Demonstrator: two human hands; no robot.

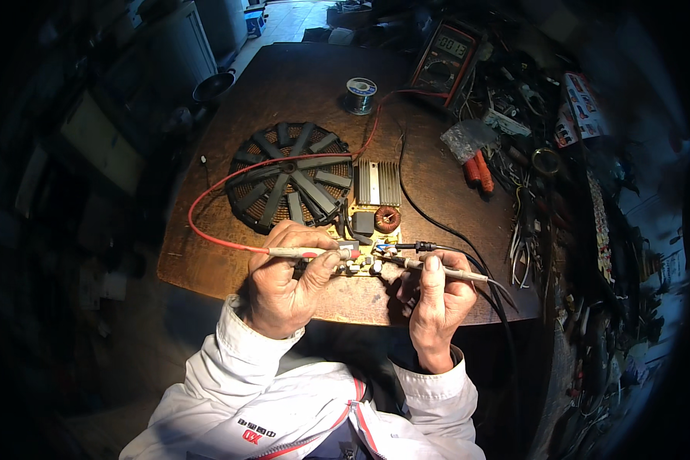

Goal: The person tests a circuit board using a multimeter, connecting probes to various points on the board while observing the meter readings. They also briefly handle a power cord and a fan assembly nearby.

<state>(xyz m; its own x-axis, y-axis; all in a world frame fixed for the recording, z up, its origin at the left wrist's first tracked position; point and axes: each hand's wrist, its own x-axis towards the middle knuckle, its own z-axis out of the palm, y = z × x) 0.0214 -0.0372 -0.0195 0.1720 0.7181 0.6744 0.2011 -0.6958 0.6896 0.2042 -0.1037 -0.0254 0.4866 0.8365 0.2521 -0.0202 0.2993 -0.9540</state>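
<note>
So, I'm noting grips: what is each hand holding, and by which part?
The left hand holds the red-leaded probe by its pale barrel; the right hand holds another slim probe, also by its barrel.

The left hand point(282, 285) and right hand point(438, 303) each pinch a probe point(305, 252) at a circuit board point(366, 251) near the worktop's front edge point(349, 313).

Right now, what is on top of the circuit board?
A heatsink, a black block and a copper ring sit on the board. The left hand and its probe cover part of it, so things there are hidden.
</note>
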